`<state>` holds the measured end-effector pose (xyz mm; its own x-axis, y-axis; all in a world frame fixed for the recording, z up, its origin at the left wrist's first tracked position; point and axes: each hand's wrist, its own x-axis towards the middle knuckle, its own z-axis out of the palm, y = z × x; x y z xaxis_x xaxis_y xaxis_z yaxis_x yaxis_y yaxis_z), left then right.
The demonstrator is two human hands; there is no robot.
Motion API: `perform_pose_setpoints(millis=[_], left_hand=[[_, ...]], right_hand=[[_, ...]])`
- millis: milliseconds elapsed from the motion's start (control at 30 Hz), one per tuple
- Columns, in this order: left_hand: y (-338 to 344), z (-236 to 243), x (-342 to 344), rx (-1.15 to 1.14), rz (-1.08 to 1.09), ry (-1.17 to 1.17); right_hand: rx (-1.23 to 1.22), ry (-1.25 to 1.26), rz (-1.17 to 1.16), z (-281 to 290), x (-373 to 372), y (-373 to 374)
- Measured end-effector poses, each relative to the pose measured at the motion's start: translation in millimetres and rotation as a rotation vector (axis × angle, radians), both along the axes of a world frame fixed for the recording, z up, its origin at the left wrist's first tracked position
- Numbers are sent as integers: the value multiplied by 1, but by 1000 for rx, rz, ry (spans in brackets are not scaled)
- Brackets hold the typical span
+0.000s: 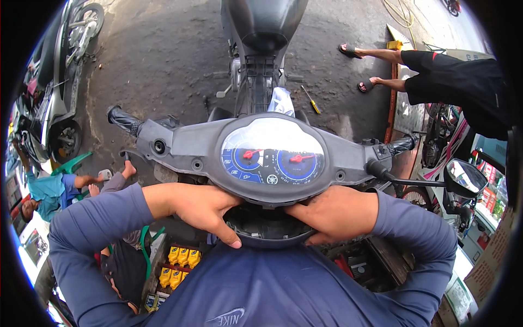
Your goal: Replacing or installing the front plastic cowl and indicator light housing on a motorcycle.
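In front of me is a scooter's grey handlebar cover [338, 143] with a blue speedometer panel [272, 163] whose figures face away from me. On my side, a dark curved headlight cover [272, 240] stands partly apart from it, close to my shirt. Between the two is a dark gap. My left hand [199, 210] is at the left end of this gap, its thumb down against the headlight cover and its other fingers hidden inside. At the right end, my right hand [335, 210] grips the same cover, fingers mostly out of sight.
A scooter seat [261, 27] is beyond the handlebar. On the ground lies a yellow-handled screwdriver [311, 100]. A mirror [466, 177] juts out right. Yellow bottles [177, 259] fill a crate at lower left. People are at left and right; parked motorbikes [68, 82] line the left.
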<state>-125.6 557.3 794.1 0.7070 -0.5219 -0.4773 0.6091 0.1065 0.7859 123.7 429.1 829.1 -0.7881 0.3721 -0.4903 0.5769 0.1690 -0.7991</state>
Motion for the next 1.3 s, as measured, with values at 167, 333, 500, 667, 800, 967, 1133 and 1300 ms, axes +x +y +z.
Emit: perform_pose_setpoints(millis=[167, 333, 500, 667, 800, 967, 1133, 1300], left_hand=[[-3, -4, -5, -34, 98, -62], [-7, -10, -7, -104, 97, -20], [-7, -8, -4, -103, 121, -63], [-5, -10, -5, -68, 65, -93], [-7, -14, -7, -121, 120, -64], [-5, -17, -7, -146, 42, 40], [4, -11, 3, 73, -68, -180], [6, -5, 6, 193, -163, -248]], right_hand=[[36, 28, 2, 0, 1, 1], [-26, 13, -6, 0, 0, 2], [-36, 10, 0, 0, 0, 3], [-28, 14, -7, 0, 0, 4], [0, 45, -51, -4, 0, 2], [-24, 60, -90, -5, -3, 1], [31, 26, -19, -2, -2, 1], [-32, -21, 27, 7, -4, 9]])
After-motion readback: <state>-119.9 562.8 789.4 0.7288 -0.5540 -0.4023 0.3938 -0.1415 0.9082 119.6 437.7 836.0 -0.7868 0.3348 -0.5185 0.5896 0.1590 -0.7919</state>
